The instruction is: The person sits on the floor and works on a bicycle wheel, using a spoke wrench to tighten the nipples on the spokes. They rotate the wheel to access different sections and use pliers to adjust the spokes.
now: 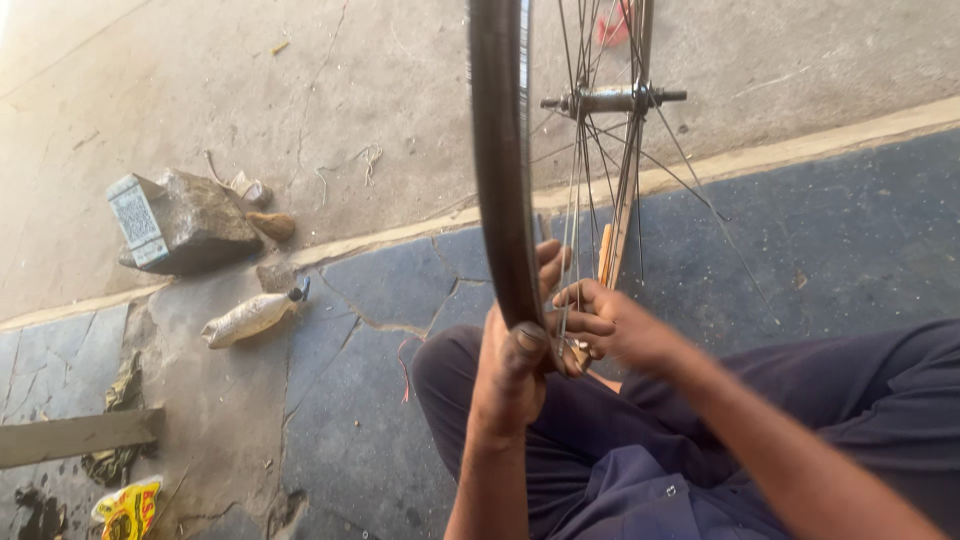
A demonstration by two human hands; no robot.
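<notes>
Wheel upright between my knees, both hands on its low edge.

My left hand gripped the tyre, thumb pressed on the tread; my right hand pinched the spokes beside it. The hub stood above, farther off.
</notes>
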